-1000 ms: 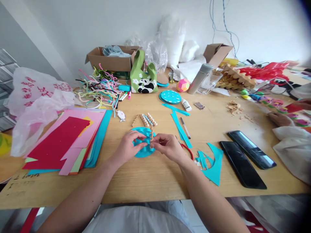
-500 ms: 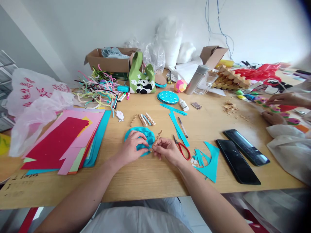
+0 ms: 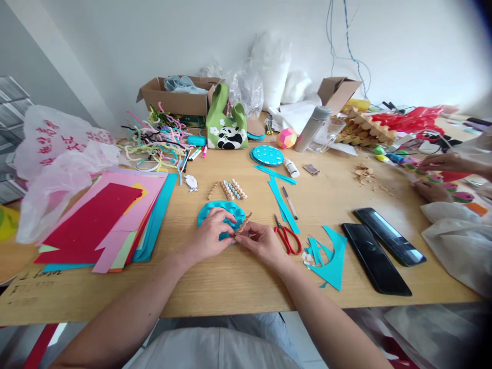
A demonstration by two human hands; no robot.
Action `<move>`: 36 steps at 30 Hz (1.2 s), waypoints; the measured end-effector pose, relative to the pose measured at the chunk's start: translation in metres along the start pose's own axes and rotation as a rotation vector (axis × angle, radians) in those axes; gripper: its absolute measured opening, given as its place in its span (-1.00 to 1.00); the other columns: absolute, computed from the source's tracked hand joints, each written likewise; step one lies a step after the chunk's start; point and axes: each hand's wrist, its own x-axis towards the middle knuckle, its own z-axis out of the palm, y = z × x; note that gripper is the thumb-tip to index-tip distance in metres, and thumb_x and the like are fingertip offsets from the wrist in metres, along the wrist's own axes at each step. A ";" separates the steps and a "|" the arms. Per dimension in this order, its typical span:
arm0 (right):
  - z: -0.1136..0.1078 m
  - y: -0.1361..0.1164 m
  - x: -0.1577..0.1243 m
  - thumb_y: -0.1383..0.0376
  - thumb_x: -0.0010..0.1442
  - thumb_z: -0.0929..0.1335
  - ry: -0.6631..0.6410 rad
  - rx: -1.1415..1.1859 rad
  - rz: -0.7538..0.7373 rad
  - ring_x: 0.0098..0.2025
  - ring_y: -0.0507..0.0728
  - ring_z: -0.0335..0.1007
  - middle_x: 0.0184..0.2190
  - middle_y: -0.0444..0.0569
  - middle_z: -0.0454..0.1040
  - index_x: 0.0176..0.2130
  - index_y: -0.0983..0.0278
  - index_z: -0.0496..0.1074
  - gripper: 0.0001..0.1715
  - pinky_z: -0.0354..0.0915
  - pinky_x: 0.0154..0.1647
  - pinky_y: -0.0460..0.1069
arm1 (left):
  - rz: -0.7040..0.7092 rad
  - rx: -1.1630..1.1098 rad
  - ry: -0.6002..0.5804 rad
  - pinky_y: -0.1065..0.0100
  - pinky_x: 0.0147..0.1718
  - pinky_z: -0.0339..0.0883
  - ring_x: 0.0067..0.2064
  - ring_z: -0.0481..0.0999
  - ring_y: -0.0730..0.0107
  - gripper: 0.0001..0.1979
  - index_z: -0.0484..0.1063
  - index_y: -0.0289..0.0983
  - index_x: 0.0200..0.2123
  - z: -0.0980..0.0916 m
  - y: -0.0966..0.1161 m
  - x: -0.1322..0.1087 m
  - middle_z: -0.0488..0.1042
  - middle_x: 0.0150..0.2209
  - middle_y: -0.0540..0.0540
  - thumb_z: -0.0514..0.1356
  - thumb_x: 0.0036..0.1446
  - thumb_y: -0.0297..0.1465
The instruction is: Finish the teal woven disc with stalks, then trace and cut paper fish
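A round teal paper disc with a scalloped edge lies on the wooden table in front of me. My left hand rests on its near edge, fingers curled and pinching it. My right hand is closed on a thin tan twisted strip, held against the disc's right rim. Several more twisted strips, tan and blue, lie in a row just beyond the disc. Red-handled scissors lie right of my right hand.
A stack of coloured paper lies at left, teal offcuts and two black phones at right. Pipe cleaners, a panda bag, boxes and a flask stand at the back. Another person's hands work at far right.
The disc and both hands came lower and nearer to me. The twisted strip swung from over the disc's middle to its right rim.
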 end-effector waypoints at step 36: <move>0.008 0.007 -0.006 0.21 0.12 0.31 0.103 -0.371 0.020 -0.52 0.02 0.17 -0.59 -0.13 0.34 -0.51 0.29 0.42 -0.74 0.10 -0.50 -0.09 | 0.080 0.240 -0.216 0.01 0.19 0.13 0.22 0.15 0.13 -0.88 0.55 -0.21 -0.38 -0.010 -0.003 -0.005 0.37 0.09 -0.09 0.26 0.01 -0.53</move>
